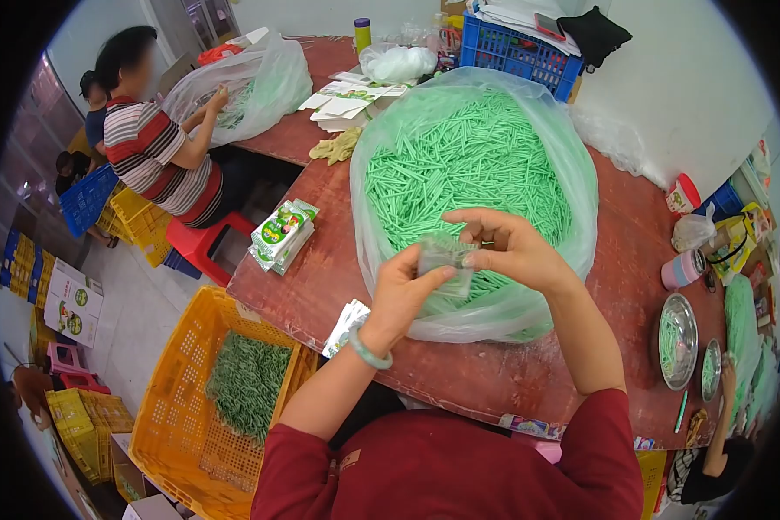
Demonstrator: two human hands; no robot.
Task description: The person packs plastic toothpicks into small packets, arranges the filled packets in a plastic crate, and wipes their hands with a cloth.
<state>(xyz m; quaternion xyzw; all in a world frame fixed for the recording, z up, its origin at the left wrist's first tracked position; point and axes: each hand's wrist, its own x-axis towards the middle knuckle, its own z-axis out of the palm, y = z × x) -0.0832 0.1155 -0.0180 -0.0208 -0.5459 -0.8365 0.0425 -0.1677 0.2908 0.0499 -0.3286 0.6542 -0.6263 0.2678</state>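
Note:
My left hand (409, 282) is closed around a small clear plastic pouch (446, 264), thumb across its front. Green shows near the pouch's upper edge; blur hides how much is inside. At the pouch's right side is my right hand (510, 247), thumb and bent fingers pinched at its edge. Both hands are above the near part of a large clear plastic bag (572, 260), which is heaped with thin light-green sticks (477, 165). Printed packets (283, 234) lie stacked left of the bag, and more white-and-green packets (347, 328) lie beside my left forearm.
A yellow crate (169, 407) holding wrapped green packs (247, 381) stands below the table's left edge. Steel bowls (678, 342) sit at the right. A blue basket (516, 52) is at the back. One co-worker (152, 130) sits at the left by another bag (277, 78); others are nearby.

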